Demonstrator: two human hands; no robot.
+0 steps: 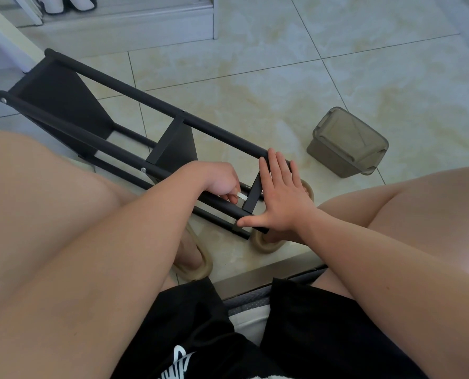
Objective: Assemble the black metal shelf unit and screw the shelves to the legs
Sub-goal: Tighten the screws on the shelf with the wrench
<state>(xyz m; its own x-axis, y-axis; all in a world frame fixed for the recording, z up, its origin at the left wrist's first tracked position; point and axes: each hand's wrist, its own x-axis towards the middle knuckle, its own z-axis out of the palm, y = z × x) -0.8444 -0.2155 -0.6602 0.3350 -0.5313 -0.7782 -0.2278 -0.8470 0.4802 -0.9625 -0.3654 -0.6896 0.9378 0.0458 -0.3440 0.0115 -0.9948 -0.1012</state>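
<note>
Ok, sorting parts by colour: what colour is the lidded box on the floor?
The box is translucent grey-brown; head view.

No legible text, label or number anywhere. Black fabric shorts carry a white printed mark at the frame's bottom edge. It is cut off and unreadable.

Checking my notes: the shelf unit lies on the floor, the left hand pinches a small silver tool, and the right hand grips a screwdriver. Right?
The right hand grips no screwdriver: the head view shows it flat, fingers straight, on the shelf unit. The rest holds: the left hand pinches the small silver tool.
</note>
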